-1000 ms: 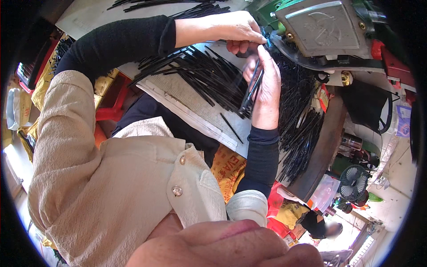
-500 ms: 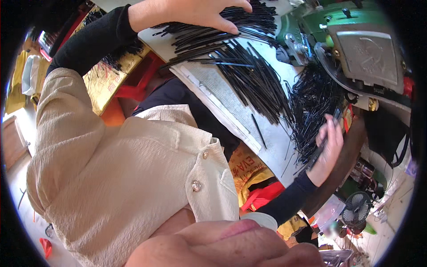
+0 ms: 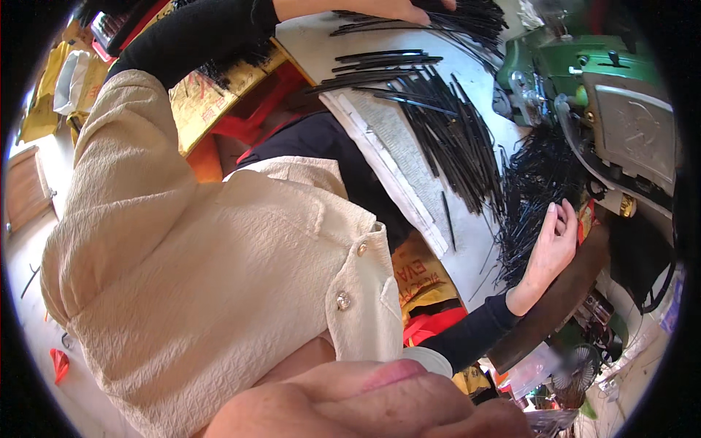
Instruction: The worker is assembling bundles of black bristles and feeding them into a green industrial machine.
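At the top edge of the view my left hand reaches over a heap of thin black strips. The edge cuts off part of it; the thumb and a fingertip that show are apart. My right hand lies at the right side of the table, beside a tangled pile of fine black strands. Its fingers are slightly bent and loose, with nothing seen in them. Between the hands, a fanned stack of flat black strips rests on the white tabletop. One strip lies apart, near the table's front edge.
A green machine with a grey metal plate stands at the far right. A pale cloth-like strip lines the near table edge. A yellow printed sack lies at left, and a small fan stands at lower right.
The whole view has shifted, so the table sits further right and higher. My left hand is now partly out of the picture. A dark strip along my right hand no longer shows.
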A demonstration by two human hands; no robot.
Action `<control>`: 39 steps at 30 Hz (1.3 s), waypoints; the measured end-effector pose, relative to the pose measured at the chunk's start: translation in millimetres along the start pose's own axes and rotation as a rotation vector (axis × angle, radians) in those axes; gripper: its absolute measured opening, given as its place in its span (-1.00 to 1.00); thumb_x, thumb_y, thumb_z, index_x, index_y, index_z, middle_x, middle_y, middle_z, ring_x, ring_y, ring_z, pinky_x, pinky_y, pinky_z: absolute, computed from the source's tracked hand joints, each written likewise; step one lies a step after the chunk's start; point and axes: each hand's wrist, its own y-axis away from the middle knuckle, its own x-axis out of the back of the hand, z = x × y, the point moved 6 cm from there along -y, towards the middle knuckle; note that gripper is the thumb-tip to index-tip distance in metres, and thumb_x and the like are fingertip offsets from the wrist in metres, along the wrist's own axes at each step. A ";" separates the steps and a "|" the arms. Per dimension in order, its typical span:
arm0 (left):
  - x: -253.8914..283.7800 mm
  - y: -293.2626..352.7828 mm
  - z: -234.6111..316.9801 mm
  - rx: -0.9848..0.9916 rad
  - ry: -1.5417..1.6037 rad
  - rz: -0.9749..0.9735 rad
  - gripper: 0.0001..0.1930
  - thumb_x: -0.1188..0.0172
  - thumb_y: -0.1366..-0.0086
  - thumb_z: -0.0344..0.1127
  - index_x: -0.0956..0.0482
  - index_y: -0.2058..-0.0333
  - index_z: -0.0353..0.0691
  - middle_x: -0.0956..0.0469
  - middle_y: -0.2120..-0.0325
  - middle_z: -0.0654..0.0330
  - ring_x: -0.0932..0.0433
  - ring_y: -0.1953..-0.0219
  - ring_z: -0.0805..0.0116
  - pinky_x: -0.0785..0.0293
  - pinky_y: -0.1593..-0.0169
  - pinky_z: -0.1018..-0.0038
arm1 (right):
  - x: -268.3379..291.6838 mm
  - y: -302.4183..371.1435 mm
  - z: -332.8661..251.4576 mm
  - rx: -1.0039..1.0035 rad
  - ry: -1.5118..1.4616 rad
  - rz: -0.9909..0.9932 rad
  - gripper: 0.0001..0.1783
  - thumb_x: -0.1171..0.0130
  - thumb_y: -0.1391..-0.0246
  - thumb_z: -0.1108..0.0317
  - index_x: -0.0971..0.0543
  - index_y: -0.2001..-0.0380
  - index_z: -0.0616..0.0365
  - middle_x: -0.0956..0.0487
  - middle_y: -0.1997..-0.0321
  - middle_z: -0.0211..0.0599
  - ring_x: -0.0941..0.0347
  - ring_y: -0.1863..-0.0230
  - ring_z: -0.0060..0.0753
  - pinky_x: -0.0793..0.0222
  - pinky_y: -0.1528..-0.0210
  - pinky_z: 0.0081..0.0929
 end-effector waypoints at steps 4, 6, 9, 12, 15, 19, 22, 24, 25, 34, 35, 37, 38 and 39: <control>14.5 12.6 41.3 -0.052 -0.202 -0.011 -0.64 -0.18 -0.12 -0.23 -0.47 0.17 -0.36 -0.46 0.30 0.04 -0.50 0.33 0.13 -0.44 0.24 0.35 | -9.2 14.1 -21.7 0.023 -0.065 -0.063 -0.66 -0.19 -0.04 0.41 -0.48 0.10 0.31 -0.54 0.20 -0.14 -0.47 0.32 -0.43 -0.43 0.26 -0.53; 16.2 28.0 57.5 0.135 -0.224 -0.278 -0.61 -0.16 -0.17 -0.15 -0.44 0.15 -0.33 -0.44 0.37 0.10 -0.50 0.46 0.17 -0.44 0.39 0.36 | -19.2 19.7 -43.9 0.125 -0.132 -0.155 -0.59 -0.26 0.06 0.44 -0.48 0.08 0.27 -0.54 0.16 -0.16 -0.46 0.17 -0.39 -0.38 0.12 -0.47; 8.9 44.0 62.8 0.250 -0.245 -0.527 -0.55 -0.14 -0.19 -0.06 -0.40 0.09 -0.30 -0.41 0.40 0.10 -0.51 0.44 0.17 -0.43 0.40 0.35 | -34.9 38.0 -82.8 0.441 -0.088 -0.260 -0.37 -0.36 0.21 0.35 -0.42 -0.02 0.18 -0.43 -0.04 -0.13 -0.34 -0.08 -0.13 -0.23 -0.12 -0.32; 4.4 49.6 63.3 0.216 -0.291 -0.534 -0.55 -0.14 -0.20 -0.06 -0.40 0.09 -0.31 -0.42 0.36 0.09 -0.51 0.39 0.15 -0.44 0.37 0.35 | -55.3 56.5 -100.8 0.588 -0.070 -0.365 -0.20 -0.37 0.25 0.14 -0.33 -0.12 0.09 -0.29 -0.19 -0.14 -0.17 -0.21 -0.08 -0.06 -0.23 -0.20; -0.3 51.7 56.2 0.220 -0.254 -0.520 -0.61 -0.14 -0.18 -0.14 -0.42 0.13 -0.32 -0.43 0.32 0.07 -0.51 0.35 0.12 -0.44 0.32 0.33 | -76.4 65.5 -100.5 0.624 -0.058 -0.422 -0.13 -0.33 0.23 0.00 -0.27 -0.18 0.05 -0.20 -0.26 -0.15 -0.08 -0.27 -0.04 0.03 -0.27 -0.12; -5.4 46.6 56.2 0.125 -0.202 -0.417 -0.71 -0.12 -0.15 -0.26 -0.43 0.20 -0.32 -0.43 0.31 0.05 -0.50 0.31 0.10 -0.45 0.29 0.31 | -89.3 65.5 -94.0 0.694 0.001 -0.284 -0.20 -0.20 0.07 -0.05 -0.23 -0.21 0.05 -0.18 -0.27 -0.09 -0.06 -0.27 0.02 0.04 -0.27 -0.08; -12.9 35.9 58.1 0.061 -0.199 -0.384 -0.75 -0.11 -0.14 -0.29 -0.44 0.24 -0.32 -0.44 0.33 0.06 -0.50 0.28 0.11 -0.45 0.28 0.31 | -90.6 57.5 -93.5 0.640 -0.004 -0.239 -0.31 -0.14 -0.01 0.04 -0.26 -0.18 0.10 -0.20 -0.25 -0.07 -0.09 -0.25 0.04 -0.01 -0.25 -0.10; -17.1 30.7 61.7 0.004 -0.206 -0.354 -0.76 -0.11 -0.13 -0.30 -0.45 0.26 -0.31 -0.44 0.35 0.07 -0.50 0.27 0.12 -0.45 0.28 0.32 | -96.1 54.1 -92.2 0.657 -0.023 -0.233 -0.34 -0.14 -0.01 0.08 -0.28 -0.16 0.11 -0.22 -0.24 -0.08 -0.11 -0.24 0.02 -0.02 -0.25 -0.12; -18.1 26.8 61.2 -0.007 -0.237 -0.330 -0.77 -0.11 -0.12 -0.30 -0.46 0.27 -0.30 -0.45 0.36 0.08 -0.50 0.27 0.13 -0.45 0.27 0.32 | -95.8 51.5 -92.2 0.672 -0.034 -0.235 -0.37 -0.14 -0.01 0.11 -0.31 -0.14 0.13 -0.25 -0.23 -0.09 -0.13 -0.23 0.01 -0.03 -0.25 -0.14; -29.1 0.8 63.6 -0.012 -0.248 -0.160 -0.76 -0.15 -0.05 -0.38 -0.51 0.27 -0.32 -0.51 0.34 0.08 -0.50 0.25 0.13 -0.45 0.20 0.36 | -100.5 36.0 -93.5 0.732 -0.116 -0.146 -0.47 -0.19 0.02 0.24 -0.39 -0.04 0.13 -0.35 -0.14 -0.16 -0.26 -0.16 -0.11 -0.21 -0.17 -0.27; -31.3 -1.5 64.2 -0.027 -0.240 -0.163 -0.76 -0.15 -0.05 -0.38 -0.51 0.27 -0.32 -0.51 0.34 0.08 -0.50 0.25 0.13 -0.45 0.20 0.36 | -100.1 34.7 -94.3 0.748 -0.121 -0.125 -0.49 -0.19 0.02 0.24 -0.41 -0.02 0.13 -0.36 -0.13 -0.17 -0.28 -0.14 -0.13 -0.23 -0.15 -0.28; -31.8 -5.9 60.0 0.019 -0.180 -0.118 -0.76 -0.15 -0.03 -0.42 -0.52 0.28 -0.34 -0.51 0.36 0.06 -0.51 0.27 0.11 -0.45 0.20 0.36 | -100.4 31.4 -93.8 0.756 -0.120 -0.099 -0.51 -0.20 0.02 0.24 -0.42 -0.01 0.14 -0.38 -0.11 -0.18 -0.30 -0.12 -0.14 -0.25 -0.13 -0.29; -33.8 -8.0 58.9 0.018 -0.144 -0.098 -0.77 -0.16 -0.03 -0.43 -0.53 0.28 -0.35 -0.52 0.38 0.04 -0.52 0.30 0.10 -0.45 0.21 0.36 | -100.0 30.2 -93.7 0.772 -0.104 -0.071 -0.51 -0.20 0.02 0.23 -0.43 0.00 0.13 -0.40 -0.09 -0.18 -0.32 -0.10 -0.15 -0.26 -0.13 -0.29; -35.1 -10.3 61.0 0.008 -0.140 -0.100 -0.77 -0.16 -0.03 -0.43 -0.53 0.28 -0.35 -0.52 0.38 0.04 -0.52 0.30 0.10 -0.45 0.21 0.36 | -100.1 29.1 -93.7 0.788 -0.087 -0.042 -0.52 -0.20 0.03 0.22 -0.44 0.01 0.13 -0.42 -0.07 -0.19 -0.33 -0.09 -0.15 -0.27 -0.12 -0.30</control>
